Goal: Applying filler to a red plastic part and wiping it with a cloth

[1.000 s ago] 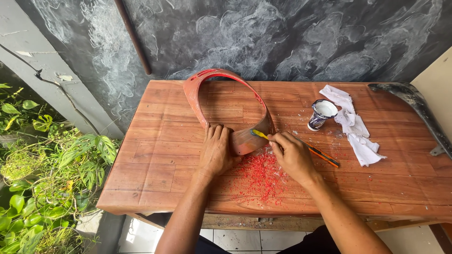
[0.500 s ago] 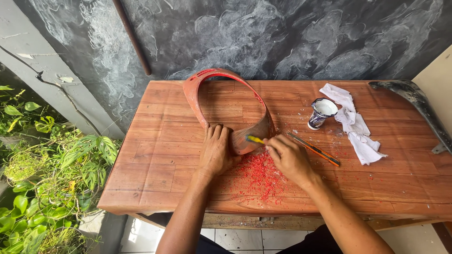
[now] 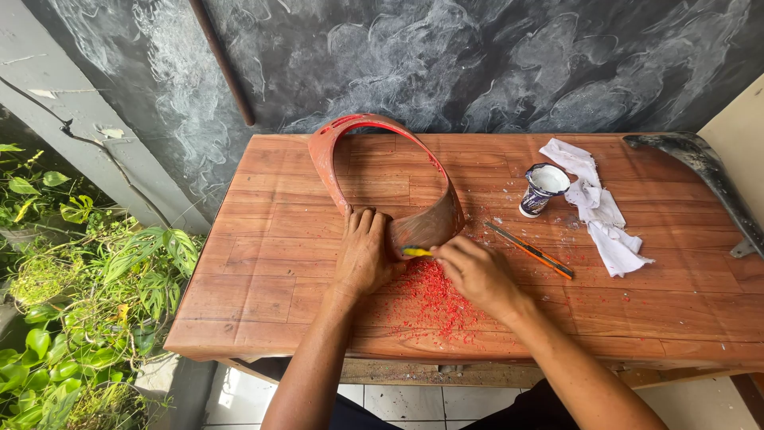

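While the left hand [image 3: 364,256] is pressing flat and open on the curved red panel [image 3: 374,171], the right hand [image 3: 477,275] is gripping a yellow-tipped tool [image 3: 416,252] above red shavings [image 3: 434,299] on the surface [image 3: 263,239].

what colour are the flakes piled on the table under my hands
Bright red flakes, scattered on the brown wooden table between both hands; the head view shows them.

One curved red panel [image 3: 382,171], one cup [image 3: 543,189], one white rag [image 3: 605,215] (crumpled) — one grey panel [image 3: 708,171], two hands.

Both forearms are bare to the elbow, with no sleeves showing. The left hand [image 3: 364,256] and right hand [image 3: 477,275] wear no gloves, rings or watch. Dark trousers show below.
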